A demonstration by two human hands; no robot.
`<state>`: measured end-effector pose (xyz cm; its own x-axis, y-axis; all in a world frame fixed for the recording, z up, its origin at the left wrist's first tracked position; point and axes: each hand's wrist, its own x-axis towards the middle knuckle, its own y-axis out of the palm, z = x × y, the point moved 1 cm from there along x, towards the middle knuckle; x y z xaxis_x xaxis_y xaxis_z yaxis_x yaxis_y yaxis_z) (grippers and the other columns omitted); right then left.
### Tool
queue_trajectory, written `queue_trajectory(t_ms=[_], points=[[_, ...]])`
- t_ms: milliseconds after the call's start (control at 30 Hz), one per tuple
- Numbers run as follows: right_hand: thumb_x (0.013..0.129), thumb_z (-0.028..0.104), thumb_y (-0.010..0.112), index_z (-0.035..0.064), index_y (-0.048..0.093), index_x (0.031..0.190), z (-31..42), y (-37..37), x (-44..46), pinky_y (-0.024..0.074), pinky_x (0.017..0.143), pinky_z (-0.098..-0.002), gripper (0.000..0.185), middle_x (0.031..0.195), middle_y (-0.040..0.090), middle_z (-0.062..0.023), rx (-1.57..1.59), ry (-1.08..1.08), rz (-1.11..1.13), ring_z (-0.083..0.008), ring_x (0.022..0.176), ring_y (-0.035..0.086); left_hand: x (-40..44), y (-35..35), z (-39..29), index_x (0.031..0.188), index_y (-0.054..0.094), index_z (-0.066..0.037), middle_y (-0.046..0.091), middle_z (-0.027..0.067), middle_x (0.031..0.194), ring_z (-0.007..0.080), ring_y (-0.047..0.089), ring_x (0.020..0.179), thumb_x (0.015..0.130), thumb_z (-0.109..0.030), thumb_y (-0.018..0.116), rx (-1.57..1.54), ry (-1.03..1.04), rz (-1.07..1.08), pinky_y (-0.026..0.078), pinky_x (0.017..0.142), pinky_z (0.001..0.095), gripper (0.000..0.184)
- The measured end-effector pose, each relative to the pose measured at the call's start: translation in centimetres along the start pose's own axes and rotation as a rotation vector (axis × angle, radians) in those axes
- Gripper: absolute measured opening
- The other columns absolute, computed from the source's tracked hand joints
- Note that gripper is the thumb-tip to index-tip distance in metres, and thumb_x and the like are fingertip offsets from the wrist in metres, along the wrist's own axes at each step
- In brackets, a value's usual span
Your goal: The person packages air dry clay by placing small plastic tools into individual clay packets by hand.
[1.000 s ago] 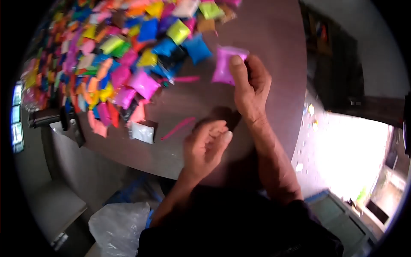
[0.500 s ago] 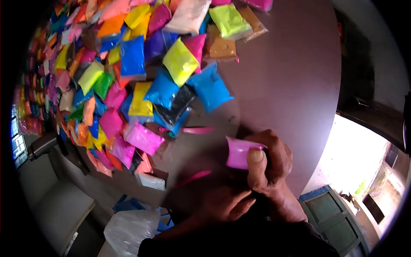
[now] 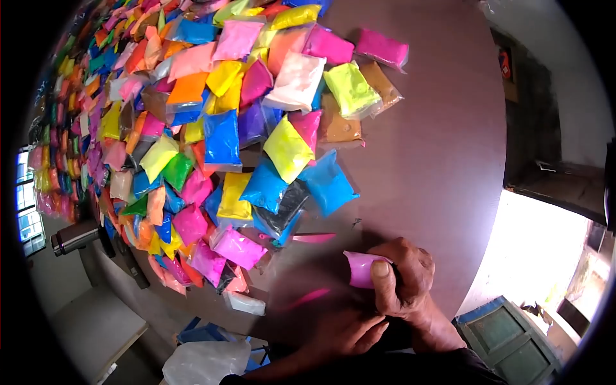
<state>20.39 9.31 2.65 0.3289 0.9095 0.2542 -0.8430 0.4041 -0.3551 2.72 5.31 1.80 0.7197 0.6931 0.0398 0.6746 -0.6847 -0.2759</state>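
At the lower centre of the frame, the left hand [image 3: 343, 333] is held low in shadow, its fingers loosely spread and angled rightward, with nothing seen in them. Above and slightly right of it, a pink packet [image 3: 360, 269] is pinched between thumb and curled fingers by the nearer right hand [image 3: 414, 276]; its exposed part is pointed leftward, its full long axis being hidden.

The table [image 3: 443, 128] is being covered by heaped packets [image 3: 222, 138] across the left and upper centre; a bag [image 3: 205, 363] is being seen at lower left.
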Motion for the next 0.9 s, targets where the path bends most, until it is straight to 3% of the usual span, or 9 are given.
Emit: queue_trajectory(t_ms=[200, 367, 467, 533, 633, 700, 733, 800, 900], points=[[0.094, 0.007, 0.067, -0.0015, 0.070, 0.094, 0.7, 0.0, -0.5, 0.0530, 0.055, -0.0389, 0.009, 0.081, 0.070, -0.0137, -0.009, -0.020, 0.008, -0.0292, 0.061, 0.066, -1.8, 0.9, 0.1, 0.127, 0.069, -0.007, 0.070, 0.0125, 0.086, 0.0298, 0.069, 0.070, 0.090, -0.012, 0.081, 0.108, -0.008, -0.074, 0.058, 0.066, 0.0406, 0.039], [0.095, 0.006, 0.063, -0.0022, 0.069, 0.096, 1.4, 0.6, -1.5, 0.0500, 0.057, -0.0387, 0.010, 0.078, 0.068, -0.0142, 0.020, -0.094, 0.026, -0.0289, 0.060, 0.064, -1.4, 1.6, 0.1, 0.115, 0.072, -0.006, 0.071, 0.0095, 0.085, 0.0212, 0.069, 0.070, 0.087, -0.012, 0.085, -0.138, -0.152, -0.154, 0.057, 0.062, 0.0329, 0.031], [0.099, 0.008, 0.059, -0.0032, 0.067, 0.096, 1.9, 0.8, -2.0, 0.0460, 0.058, -0.0368, 0.014, 0.075, 0.065, -0.0133, 0.033, -0.118, 0.029, -0.0256, 0.061, 0.060, -2.4, 0.8, -0.9, 0.109, 0.071, 0.000, 0.074, 0.0127, 0.100, 0.0161, 0.070, 0.077, 0.086, -0.006, 0.083, 0.034, 0.028, -0.365, 0.058, 0.067, 0.0283, 0.026], [0.099, 0.006, 0.062, -0.0010, 0.068, 0.096, 1.9, 0.8, -2.4, 0.0462, 0.056, -0.0381, 0.010, 0.073, 0.061, -0.0138, 0.104, -0.112, -0.005, -0.0281, 0.058, 0.059, -2.9, -0.3, -1.7, 0.109, 0.071, 0.000, 0.074, 0.0136, 0.097, 0.0157, 0.069, 0.073, 0.083, -0.006, 0.085, 0.038, 0.149, -0.452, 0.057, 0.061, 0.0277, 0.030], [0.101, 0.008, 0.062, -0.0019, 0.068, 0.095, 3.3, 1.7, -3.2, 0.0451, 0.056, -0.0350, 0.013, 0.073, 0.061, -0.0129, 0.201, -0.181, 0.032, -0.0237, 0.059, 0.058, -5.0, -1.9, -2.7, 0.117, 0.066, 0.002, 0.073, 0.0124, 0.102, 0.0135, 0.069, 0.081, 0.085, -0.003, 0.083, 0.117, 0.071, -0.584, 0.057, 0.069, 0.0271, 0.036], [0.101, 0.009, 0.062, -0.0026, 0.069, 0.094, 3.5, 2.9, -4.3, 0.0466, 0.058, -0.0348, 0.015, 0.074, 0.062, -0.0130, 0.278, -0.220, 0.110, -0.0223, 0.061, 0.060, -5.7, -2.5, -2.0, 0.120, 0.065, 0.000, 0.072, 0.0088, 0.105, 0.0119, 0.067, 0.085, 0.087, -0.010, 0.086, -0.223, -0.065, -0.868, 0.054, 0.075, 0.0261, 0.041], [0.101, 0.009, 0.062, -0.0028, 0.070, 0.098, 3.8, 3.5, -4.9, 0.0479, 0.059, -0.0357, 0.015, 0.075, 0.062, -0.0134, 0.312, -0.256, 0.168, -0.0233, 0.062, 0.061, -6.4, -3.1, -2.5, 0.126, 0.060, 0.001, 0.069, 0.0066, 0.110, 0.0102, 0.064, 0.093, 0.092, -0.012, 0.081, -0.287, -0.132, -0.808, 0.053, 0.081, 0.0259, 0.042], [0.101, 0.009, 0.062, -0.0020, 0.072, 0.100, 5.1, 4.3, -6.3, 0.0515, 0.061, -0.0370, 0.015, 0.078, 0.066, -0.0146, 0.343, -0.405, 0.303, -0.0257, 0.064, 0.065, -7.1, -3.6, -3.8, 0.120, 0.062, 0.002, 0.066, 0.0046, 0.098, 0.0072, 0.059, 0.083, 0.104, -0.012, 0.067, -0.341, -0.026, -0.795, 0.049, 0.074, 0.0225, 0.022], [0.101, 0.008, 0.062, -0.0016, 0.072, 0.104, 6.6, 5.7, -8.4, 0.0556, 0.065, -0.0382, 0.015, 0.083, 0.070, -0.0167, 0.346, -0.397, 0.351, -0.0285, 0.068, 0.069, -10.2, -3.7, -3.1, 0.103, 0.066, 0.002, 0.062, -0.0012, 0.081, 0.0041, 0.052, 0.071, 0.106, -0.017, 0.065, -0.260, -0.131, -0.743, 0.042, 0.063, 0.0220, 0.019]])
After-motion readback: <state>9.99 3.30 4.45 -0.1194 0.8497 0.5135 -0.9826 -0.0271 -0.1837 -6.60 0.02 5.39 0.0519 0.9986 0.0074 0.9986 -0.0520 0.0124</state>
